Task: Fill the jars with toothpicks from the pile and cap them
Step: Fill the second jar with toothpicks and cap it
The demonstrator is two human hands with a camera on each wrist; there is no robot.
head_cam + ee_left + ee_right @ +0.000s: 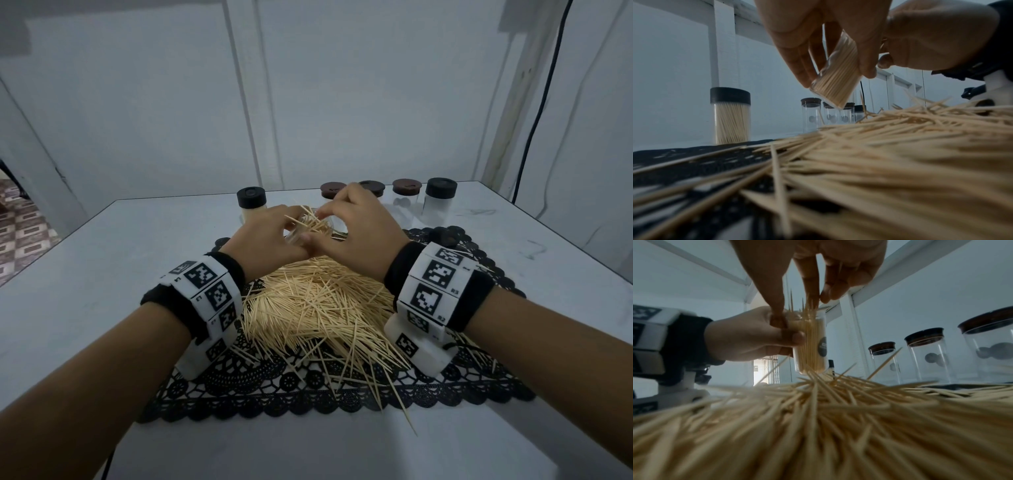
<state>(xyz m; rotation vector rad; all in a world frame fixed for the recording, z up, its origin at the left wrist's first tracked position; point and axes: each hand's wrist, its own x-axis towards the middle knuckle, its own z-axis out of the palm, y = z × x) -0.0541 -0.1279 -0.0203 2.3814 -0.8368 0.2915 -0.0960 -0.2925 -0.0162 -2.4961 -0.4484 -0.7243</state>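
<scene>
Markers on both wristbands (439,278) read R2, R3. Left hand (270,236) grips open jar (812,344), dark round label unreadable, above toothpick pile (318,305). Right hand (359,229) pinches toothpicks at its mouth. Black lace mat (274,394), white table (102,246), pale walls.

Clear glossy jar (835,76), wooden toothpicks (318,301)
</scene>
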